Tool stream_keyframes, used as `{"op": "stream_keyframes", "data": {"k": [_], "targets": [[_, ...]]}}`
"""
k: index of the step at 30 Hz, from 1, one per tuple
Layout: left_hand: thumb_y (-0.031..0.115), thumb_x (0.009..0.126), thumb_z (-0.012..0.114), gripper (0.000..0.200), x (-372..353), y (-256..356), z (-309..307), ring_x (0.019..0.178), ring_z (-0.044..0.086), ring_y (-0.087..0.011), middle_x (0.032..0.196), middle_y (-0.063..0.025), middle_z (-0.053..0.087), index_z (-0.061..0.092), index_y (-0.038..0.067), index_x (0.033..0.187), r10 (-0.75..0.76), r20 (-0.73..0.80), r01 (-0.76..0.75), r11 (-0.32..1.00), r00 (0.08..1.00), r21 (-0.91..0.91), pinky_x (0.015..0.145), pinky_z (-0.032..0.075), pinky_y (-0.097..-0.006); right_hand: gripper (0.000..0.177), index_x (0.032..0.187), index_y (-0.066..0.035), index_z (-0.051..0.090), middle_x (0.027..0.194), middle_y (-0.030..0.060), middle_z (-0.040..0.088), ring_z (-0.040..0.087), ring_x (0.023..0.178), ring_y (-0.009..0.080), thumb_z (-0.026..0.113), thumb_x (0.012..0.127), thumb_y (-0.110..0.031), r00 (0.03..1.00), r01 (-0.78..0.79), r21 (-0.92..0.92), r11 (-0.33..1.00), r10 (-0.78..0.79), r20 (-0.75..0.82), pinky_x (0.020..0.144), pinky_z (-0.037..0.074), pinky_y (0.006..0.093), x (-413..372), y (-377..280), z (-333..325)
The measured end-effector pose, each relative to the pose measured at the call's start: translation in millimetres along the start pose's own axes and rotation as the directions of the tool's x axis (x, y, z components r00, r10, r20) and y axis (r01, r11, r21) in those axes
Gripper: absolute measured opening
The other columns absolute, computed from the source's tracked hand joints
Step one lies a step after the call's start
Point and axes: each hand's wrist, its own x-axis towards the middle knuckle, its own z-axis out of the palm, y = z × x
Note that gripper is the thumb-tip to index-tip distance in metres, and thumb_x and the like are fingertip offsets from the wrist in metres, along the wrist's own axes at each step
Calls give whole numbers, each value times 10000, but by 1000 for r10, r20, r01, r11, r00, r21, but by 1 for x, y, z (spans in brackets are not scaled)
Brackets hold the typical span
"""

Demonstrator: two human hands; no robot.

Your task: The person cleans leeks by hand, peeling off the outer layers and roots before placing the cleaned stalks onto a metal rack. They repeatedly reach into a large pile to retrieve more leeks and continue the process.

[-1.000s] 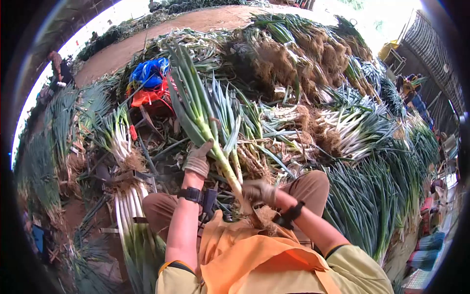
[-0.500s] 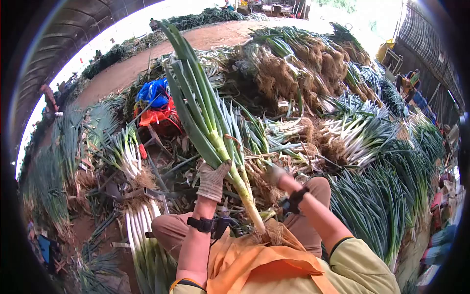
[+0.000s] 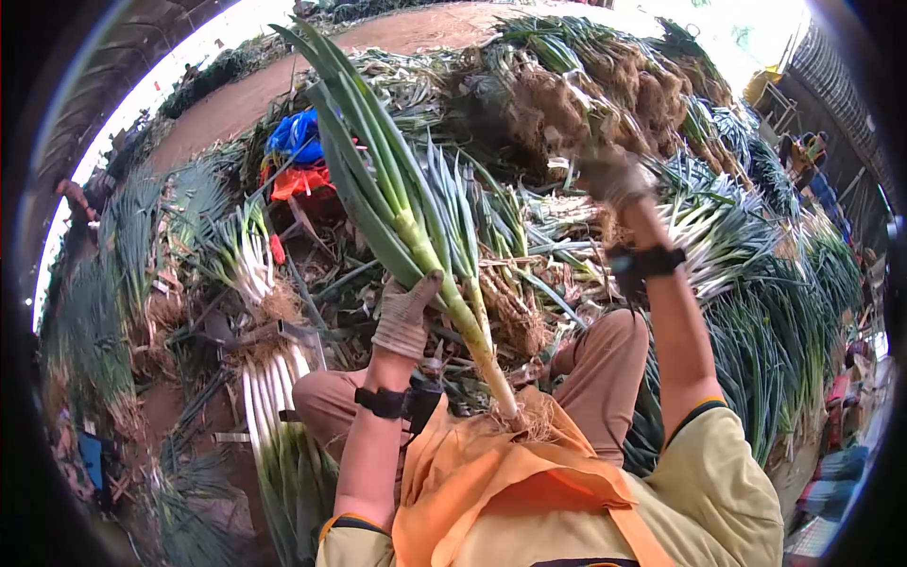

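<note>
My left hand (image 3: 406, 315), in a pale glove, is closed around the lower stem of a large leek (image 3: 444, 288). Its green leaves point up and to the left, and its roots rest on the orange apron (image 3: 505, 472) at my lap. My right hand (image 3: 616, 180), also gloved, is raised at the right, away from that leek, in front of the heap of leeks with brown roots (image 3: 557, 109). Motion blurs its fingers, and whether it holds anything cannot be made out.
Trimmed white-stemmed leeks (image 3: 704, 231) lie at the right, beside a green-leaved pile (image 3: 765, 350). More leeks (image 3: 269, 397) rest on a metal stand at the left. Blue plastic (image 3: 295, 135) and red plastic (image 3: 302, 180) lie beyond my left hand. A person (image 3: 803, 156) is at the far right.
My right hand has swung up and to the right, away from near the leek's stem. My left hand still grips the leek, slightly higher in the view.
</note>
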Motion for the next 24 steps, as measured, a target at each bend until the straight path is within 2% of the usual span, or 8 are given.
{"op": "stream_keyframes", "data": {"k": [2, 4, 6, 10, 14, 20, 22, 24], "targets": [[240, 732, 680, 391, -1, 1, 2, 757, 597, -181, 849, -81, 596, 528, 9, 1008, 10, 70, -6, 999, 998, -50, 677, 488, -306, 359, 1050, -103, 555, 774, 39, 568, 548, 725, 164, 664, 731, -227, 967, 91, -552, 829, 60, 249, 628, 461, 284, -43, 32, 38], [254, 733, 681, 399, -8, 9, 9, 765, 600, -184, 848, -95, 605, 531, 8, 1010, -66, 76, 72, 994, 995, -79, 681, 490, -309, 527, 1146, -76, 491, 887, 64, 579, 555, 838, 161, 709, 690, -223, 796, 78, -196, 977, 57, 602, 732, 470, 304, -99, 11, 68], [275, 742, 672, 407, -9, 12, 15, 777, 604, -185, 842, -102, 613, 535, -5, 1004, -65, 124, 62, 998, 990, 33, 679, 490, -303, 505, 1107, -14, 487, 1013, 76, 555, 550, 884, 169, 706, 678, -165, 576, -364, 472, 803, -204, 792, 799, 453, 306, -150, 16, 111], [298, 769, 639, 348, -6, -1, 16, 712, 603, -158, 784, -60, 620, 586, -20, 902, 162, 42, -121, 512, 986, 851, 566, 454, -252, 305, 968, -50, 533, 702, 9, 577, 536, 639, 102, 661, 703, -129, 635, -601, 354, 717, 159, 756, 607, 465, 253, -204, -10, 146], [225, 794, 589, 294, -18, -21, 24, 674, 501, -126, 810, -41, 560, 545, -29, 934, 87, -118, -58, 972, 989, 229, 622, 431, -260, 280, 923, -44, 549, 661, 7, 559, 505, 590, 72, 671, 692, -145, 752, -560, 379, 737, 259, 607, 544, 443, 244, -211, -21, 140], [211, 826, 536, 225, -25, -36, 25, 756, 500, -131, 814, -40, 536, 535, 10, 927, -96, -344, 93, 995, 934, -26, 715, 411, -253, 185, 803, -47, 548, 650, -13, 535, 487, 518, 64, 672, 686, -117, 812, -486, 380, 787, 246, 529, 461, 410, 228, -214, -10, 150], [175, 822, 521, 165, -19, -50, 11, 766, 542, -174, 806, -62, 554, 542, 28, 896, -313, 44, 298, 843, 949, -448, 703, 442, -277, 187, 801, -52, 542, 653, -12, 537, 489, 516, 69, 675, 689, -121, 865, -323, 349, 880, 124, 486, 462, 417, 230, -215, -2, 154], [148, 813, 515, 118, -19, -59, 5, 740, 568, -212, 776, -83, 564, 548, 51, 872, -23, 177, 12, 998, 984, 60, 650, 472, -308, 192, 819, -48, 552, 658, -4, 550, 506, 526, 76, 677, 689, -114, 747, -456, 391, 800, 105, 657, 476, 433, 230, -215, -13, 145]]}}
